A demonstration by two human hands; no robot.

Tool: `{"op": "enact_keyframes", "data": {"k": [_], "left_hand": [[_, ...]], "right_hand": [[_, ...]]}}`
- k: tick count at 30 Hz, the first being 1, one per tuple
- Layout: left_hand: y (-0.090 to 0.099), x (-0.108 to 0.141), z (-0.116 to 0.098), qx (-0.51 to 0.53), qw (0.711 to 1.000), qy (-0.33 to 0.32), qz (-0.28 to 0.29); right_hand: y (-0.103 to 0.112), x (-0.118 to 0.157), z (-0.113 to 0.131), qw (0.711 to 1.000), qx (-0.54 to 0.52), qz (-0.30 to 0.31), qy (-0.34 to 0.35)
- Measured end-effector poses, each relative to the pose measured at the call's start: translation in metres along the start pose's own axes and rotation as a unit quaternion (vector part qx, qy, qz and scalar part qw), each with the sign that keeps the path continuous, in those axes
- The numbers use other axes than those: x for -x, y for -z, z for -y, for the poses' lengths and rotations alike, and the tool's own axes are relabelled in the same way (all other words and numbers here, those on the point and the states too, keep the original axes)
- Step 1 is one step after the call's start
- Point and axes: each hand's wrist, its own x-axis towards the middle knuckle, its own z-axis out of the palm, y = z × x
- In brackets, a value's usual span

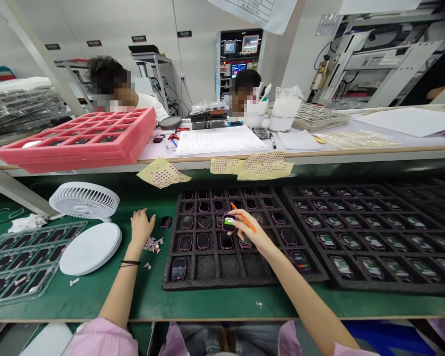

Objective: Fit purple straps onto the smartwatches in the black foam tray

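Observation:
My right hand (pixel 250 228) pinches a smartwatch body (pixel 229 222) with a lit screen showing green and white. An orange stick (pixel 234 206), slim like a pen or pry tool, is also tucked in that hand. Below it lies a black foam tray (pixel 203 282) whose pockets hold several dark watch bodies; a few front pockets have none. My left hand (pixel 143 227) rests on the green mat with its fingers apart and nothing visible in them. Just right of its fingers sits one dark watch body (pixel 165 222). Small pale tabs (pixel 154 244) lie in a pile beside the left wrist.
To the right, a second foam tray (pixel 335 284) holds several watch bodies. A white fan (pixel 91 249) and clear trays of dark screens (pixel 33 267) occupy the left. Overhead, a shelf carries a pink foam tray (pixel 77 158) and papers (pixel 220 141). Two people sit beyond it.

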Motion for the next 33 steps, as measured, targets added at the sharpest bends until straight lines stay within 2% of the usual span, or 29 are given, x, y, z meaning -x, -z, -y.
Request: {"op": "enact_keyframes", "data": {"k": [1, 3, 4, 6, 8, 10, 15, 18, 21, 23, 25, 27, 28, 30, 31, 33], "left_hand": [[0.002, 0.008, -0.012, 0.022, 0.999, -0.038, 0.000], [0.009, 0.031, -0.043, 0.113, 0.979, -0.168, 0.020], [0.012, 0.045, -0.060, 0.157, 0.957, -0.239, 0.051], [0.017, 0.075, -0.092, 0.187, 0.899, -0.367, 0.146], [0.018, 0.101, -0.115, 0.194, 0.854, -0.436, 0.205], [0.016, 0.117, -0.126, 0.200, 0.844, -0.452, 0.209], [0.005, 0.133, -0.120, 0.197, 0.848, -0.448, 0.203], [0.003, 0.141, -0.110, 0.148, 0.850, -0.464, 0.201], [0.005, 0.148, -0.096, 0.084, 0.867, -0.454, 0.189], [0.008, 0.149, -0.082, 0.048, 0.875, -0.444, 0.185], [0.011, 0.148, -0.068, 0.024, 0.872, -0.453, 0.186], [0.013, 0.146, -0.059, 0.012, 0.862, -0.472, 0.186], [0.014, 0.145, -0.057, 0.009, 0.857, -0.480, 0.185], [0.014, 0.145, -0.064, -0.001, 0.854, -0.488, 0.180], [0.014, 0.145, -0.073, -0.006, 0.854, -0.489, 0.178], [0.008, 0.149, -0.100, -0.011, 0.849, -0.494, 0.187]], "right_hand": [[-0.001, 0.000, -0.001, 1.000, 0.001, 0.008, -0.004], [-0.003, 0.001, -0.001, 1.000, 0.003, 0.026, -0.013], [-0.005, 0.002, -0.001, 0.999, 0.007, 0.036, -0.019], [-0.011, 0.005, 0.002, 0.998, 0.012, 0.051, -0.030], [-0.017, 0.010, 0.006, 0.997, 0.014, 0.060, -0.040], [-0.021, 0.017, 0.009, 0.997, 0.013, 0.064, -0.048], [-0.027, 0.037, 0.004, 0.994, 0.001, 0.076, -0.078], [-0.031, 0.050, -0.003, 0.990, -0.006, 0.097, -0.099], [-0.029, 0.064, -0.001, 0.988, 0.021, 0.119, -0.099], [-0.018, 0.074, 0.006, 0.991, 0.067, 0.088, -0.080], [0.002, 0.084, 0.015, 0.989, 0.137, -0.002, -0.053], [0.029, 0.095, 0.019, 0.963, 0.235, -0.126, -0.031], [0.044, 0.101, 0.019, 0.937, 0.292, -0.189, -0.027], [0.070, 0.112, 0.014, 0.867, 0.407, -0.285, -0.040], [0.080, 0.117, 0.009, 0.832, 0.458, -0.308, -0.056], [0.093, 0.125, -0.002, 0.782, 0.533, -0.309, -0.089]]}}
